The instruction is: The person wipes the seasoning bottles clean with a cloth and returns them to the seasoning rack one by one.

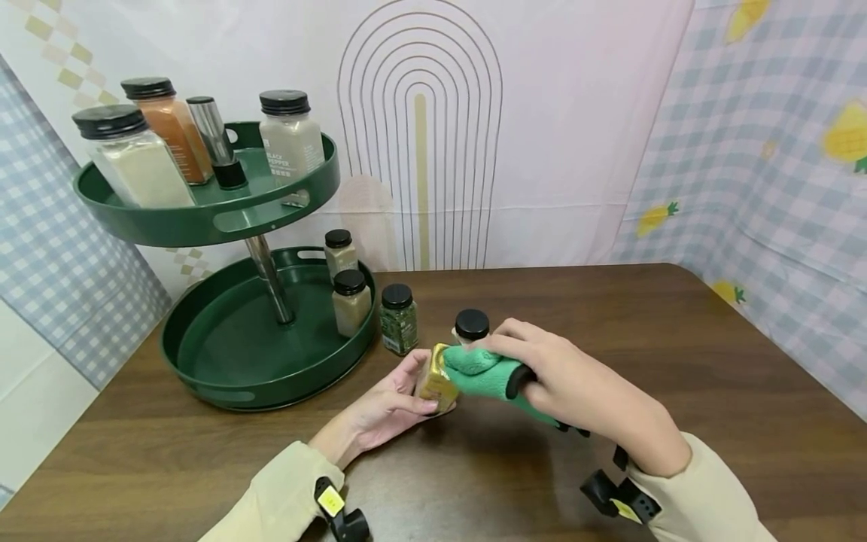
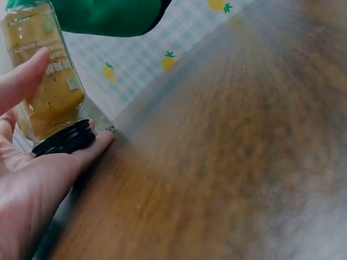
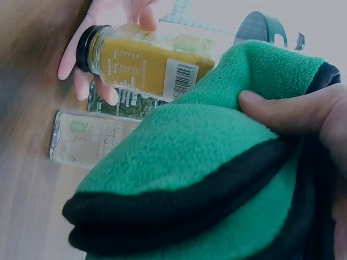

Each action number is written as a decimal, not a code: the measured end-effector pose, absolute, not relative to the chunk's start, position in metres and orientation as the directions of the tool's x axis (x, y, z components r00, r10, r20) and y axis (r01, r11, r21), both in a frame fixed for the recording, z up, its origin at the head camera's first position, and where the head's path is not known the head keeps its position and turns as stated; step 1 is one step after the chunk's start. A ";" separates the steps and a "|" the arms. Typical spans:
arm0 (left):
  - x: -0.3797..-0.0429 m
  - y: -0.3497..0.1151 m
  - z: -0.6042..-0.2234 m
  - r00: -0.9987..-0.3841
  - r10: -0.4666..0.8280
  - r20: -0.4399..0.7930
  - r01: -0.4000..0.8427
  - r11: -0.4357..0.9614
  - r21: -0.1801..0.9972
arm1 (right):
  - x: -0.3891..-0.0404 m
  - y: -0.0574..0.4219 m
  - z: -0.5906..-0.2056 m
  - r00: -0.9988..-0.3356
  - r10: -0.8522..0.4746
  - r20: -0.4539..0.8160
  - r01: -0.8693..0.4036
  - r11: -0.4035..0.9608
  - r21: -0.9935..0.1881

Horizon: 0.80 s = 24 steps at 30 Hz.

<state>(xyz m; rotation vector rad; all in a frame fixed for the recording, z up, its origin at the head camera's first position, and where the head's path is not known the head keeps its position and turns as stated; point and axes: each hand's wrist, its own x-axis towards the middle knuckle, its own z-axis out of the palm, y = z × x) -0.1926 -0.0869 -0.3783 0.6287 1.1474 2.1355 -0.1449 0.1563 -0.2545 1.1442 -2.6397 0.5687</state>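
Note:
My left hand [image 1: 389, 410] holds a glass spice jar [image 1: 437, 384] of yellow powder, tipped so its black lid [image 2: 65, 138] points down toward the palm. Fingers and thumb are curled round it. In my right hand [image 1: 565, 376] is a bunched green cloth [image 3: 179, 146] with black edging, the thumb pressing on its folds. The cloth meets the jar's base end in the head view. Just behind stands a black-lidded jar [image 1: 472, 325], partly hidden by the cloth and right hand. A jar of green herbs [image 1: 398, 324] stands to the left.
A two-tier green turntable rack [image 1: 223, 403] stands at left. Its upper tray bears a black pepper jar [image 1: 291, 143], a white powder jar [image 1: 138, 169], an orange spice jar [image 1: 176, 135] and a silver cylinder [image 1: 211, 132]. Two small jars, one nearer [image 1: 351, 309], sit in the lower tray.

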 end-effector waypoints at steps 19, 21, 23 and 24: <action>-0.193 -0.083 -0.374 -0.747 0.664 -0.020 -0.300 -0.310 0.902 | -0.149 0.165 -0.254 -0.789 -0.534 0.305 -0.600 0.777 -0.192; -0.193 -0.083 -0.374 -0.749 0.662 -0.029 -0.302 -0.301 0.905 | -0.149 0.165 -0.254 -0.808 -0.511 0.293 -0.572 0.799 -0.183; -0.193 -0.084 -0.374 -0.749 0.661 -0.037 -0.303 -0.293 0.907 | -0.149 0.166 -0.252 -0.829 -0.484 0.280 -0.539 0.825 -0.170; -0.193 -0.084 -0.374 -0.750 0.661 -0.039 -0.303 -0.290 0.908 | -0.149 0.166 -0.251 -0.838 -0.469 0.277 -0.523 0.836 -0.167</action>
